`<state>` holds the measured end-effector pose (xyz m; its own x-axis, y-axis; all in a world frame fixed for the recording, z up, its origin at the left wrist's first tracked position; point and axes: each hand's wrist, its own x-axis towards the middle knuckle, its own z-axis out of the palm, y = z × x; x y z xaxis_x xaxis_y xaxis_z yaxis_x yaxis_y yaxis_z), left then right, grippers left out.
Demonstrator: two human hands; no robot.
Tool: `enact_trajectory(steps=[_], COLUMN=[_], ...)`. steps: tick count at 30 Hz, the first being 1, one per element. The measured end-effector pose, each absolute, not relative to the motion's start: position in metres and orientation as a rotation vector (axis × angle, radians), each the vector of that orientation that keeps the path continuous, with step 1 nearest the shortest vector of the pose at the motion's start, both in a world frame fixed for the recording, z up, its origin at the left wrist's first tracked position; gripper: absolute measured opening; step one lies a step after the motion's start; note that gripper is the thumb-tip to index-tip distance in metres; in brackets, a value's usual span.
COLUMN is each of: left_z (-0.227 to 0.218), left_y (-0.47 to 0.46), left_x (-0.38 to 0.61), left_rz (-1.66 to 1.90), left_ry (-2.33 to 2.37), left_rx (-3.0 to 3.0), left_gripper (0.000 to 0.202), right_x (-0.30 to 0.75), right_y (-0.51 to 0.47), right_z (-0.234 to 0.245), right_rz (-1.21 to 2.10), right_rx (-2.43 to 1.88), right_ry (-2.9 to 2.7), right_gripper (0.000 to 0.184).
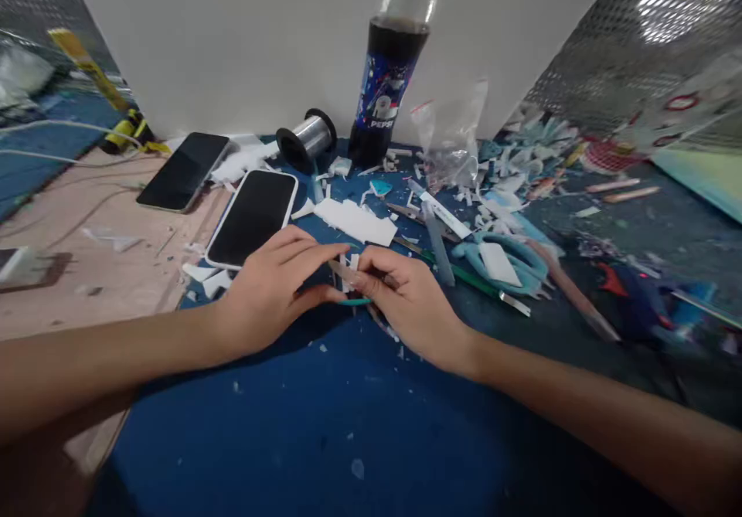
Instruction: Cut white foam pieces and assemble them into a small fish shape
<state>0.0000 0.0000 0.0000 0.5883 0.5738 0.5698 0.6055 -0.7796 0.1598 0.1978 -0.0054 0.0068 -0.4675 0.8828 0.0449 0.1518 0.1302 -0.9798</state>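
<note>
Littering the matte blue tabletop point(342, 440): white flecks, cut strips and crumbs; a denser heap of white and pale-blue scraps point(536, 150) at back right.
Backdrop: smooth white panel point(232, 45), perforated mesh showing past both sides.
Spool: black round flanges, shiny silver winding point(311, 140), lying on its side.
Phones: flat black phone point(184, 171) on the pale pinkish board point(127, 243); white-framed phone with dark screen point(253, 218) nearer the hands.
Flat stock: irregular white sheet piece point(356, 221) just beyond the fingers.
Tools, right: scissors with pale teal loop handles point(532, 264), small white block point(498, 263) resting on them; slim green-handled tool point(472, 279), metal end.
Bag: crinkled clear plastic point(455, 146), beside bottle.
Bottle: clear plastic, dark liquid, blue label point(382, 88) reads PEPSI. White pen-like tube point(444, 209) carries print, too blurred to read.
Workpiece: small part with white strips and curved teal edge point(355, 301), between both hands above the tabletop, mostly hidden.
Right hand point(414, 304): curled, thumb and index pinched on workpiece.
Left hand point(270, 289): thumb and fingers bowed apart, tips at workpiece's edge; can't tell if clamped.
</note>
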Motion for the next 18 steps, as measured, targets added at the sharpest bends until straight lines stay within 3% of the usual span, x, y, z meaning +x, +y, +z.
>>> enact_trajectory(steps=[7,18], left_z=[-0.001,0.005], left_y=[0.000,-0.003], left_x=[0.000,0.000], left_rz=[-0.973,-1.064], left_ry=[-1.096,-1.047], left_rx=[-2.785,-2.773], left_gripper=[0.047,0.038], right_x=[0.196,0.201], right_y=[-0.008,-0.006], right_z=[0.007,0.018], right_rz=[1.241,1.061], right_rx=[-1.011,-1.164], right_ry=[-1.727,-1.711], right_gripper=[0.034,0.041])
